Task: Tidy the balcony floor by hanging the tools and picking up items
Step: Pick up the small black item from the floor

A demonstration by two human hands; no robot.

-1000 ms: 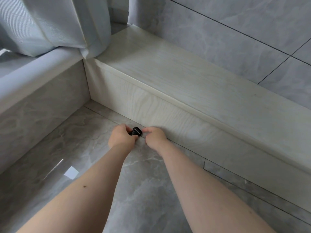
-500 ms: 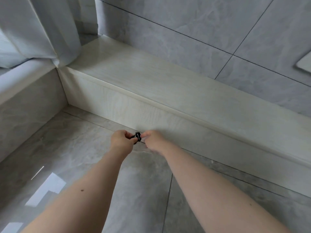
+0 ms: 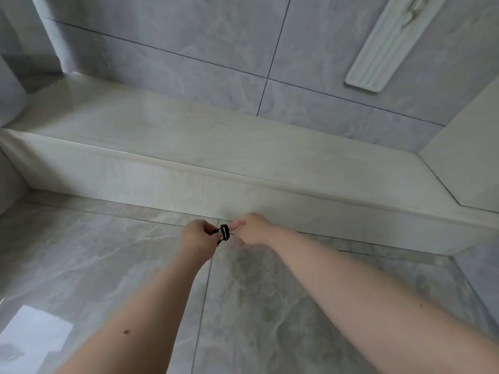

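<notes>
Black clip (image 3: pixel 224 232) pinched in left hand (image 3: pixel 198 238), right hand (image 3: pixel 249 229) just beside

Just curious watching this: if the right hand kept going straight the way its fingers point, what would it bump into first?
The right hand points leftward at the small black clip held by the left hand. It would likely meet that clip first, almost at once; the fingertips look just short of it, though depth is hard to judge.
</notes>
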